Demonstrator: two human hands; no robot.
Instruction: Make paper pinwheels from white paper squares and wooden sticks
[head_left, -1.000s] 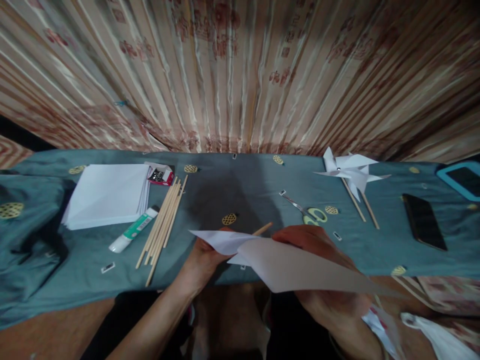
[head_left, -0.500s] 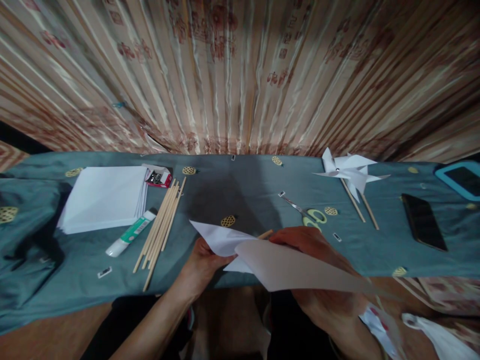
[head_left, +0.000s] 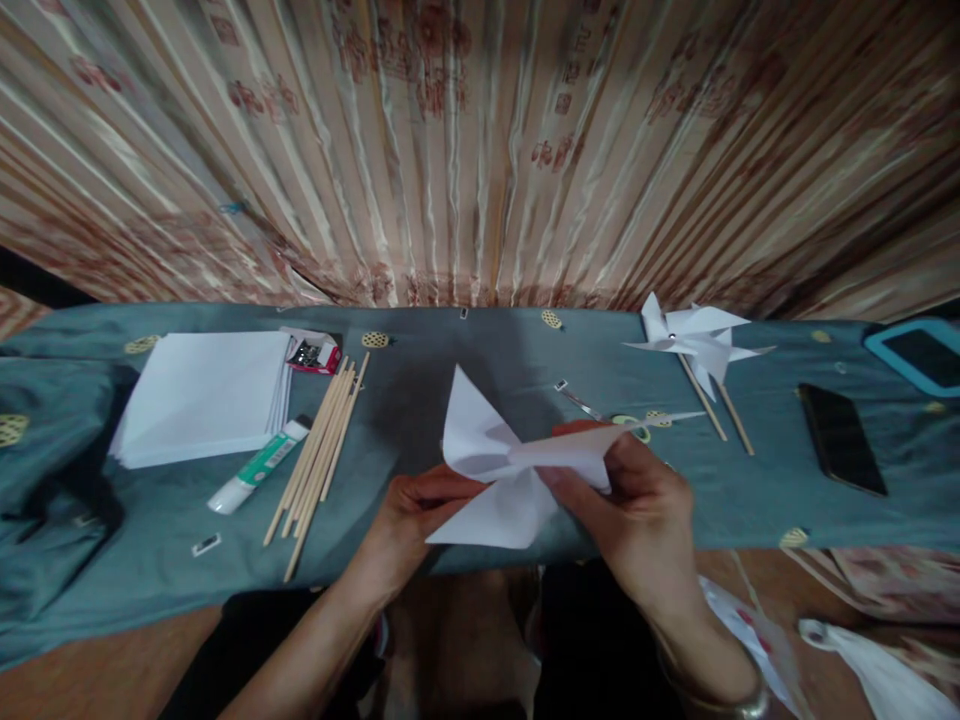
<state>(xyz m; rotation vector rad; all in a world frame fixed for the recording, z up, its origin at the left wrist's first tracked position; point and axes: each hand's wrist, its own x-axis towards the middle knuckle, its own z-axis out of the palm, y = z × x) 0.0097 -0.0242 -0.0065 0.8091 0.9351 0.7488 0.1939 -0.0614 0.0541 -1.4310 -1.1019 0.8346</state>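
A pleated curtain of pink-beige cloth w/ red patterns (head_left: 480, 150) hangs behind a long surface (head_left: 405, 400) that is covered w/ a grey-blue cloth. At the near edge of this surface, approx. in the middle, a white folded paper sheet (head_left: 491, 470) is held in the air just above the cloth, btw. both hands. The left hand (head_left: 412, 515) has its grip closed on the lower left part of the paper, thumb on top. The right hand (head_left: 645, 510) has its grip pinched on the centre and the right flap; one pointed flap stands up, another points down-left. On the left side lie a stack of white paper sheets (head_left: 202, 395), a green-and-white glue tube (head_left: 259, 465) just beside it, then a bundle of thin wooden sticks (head_left: 319, 450), and a small red-and-white box (head_left: 311, 352) near the far ends of the sticks. Behind the paper, scissors w/ yellow-green handles (head_left: 579, 401) are partly hidden. To the right lie white paper pinwheels on wooden sticks (head_left: 694, 340), further right a black phone (head_left: 840, 438), and at the far right edge a blue-framed device (head_left: 919, 355).
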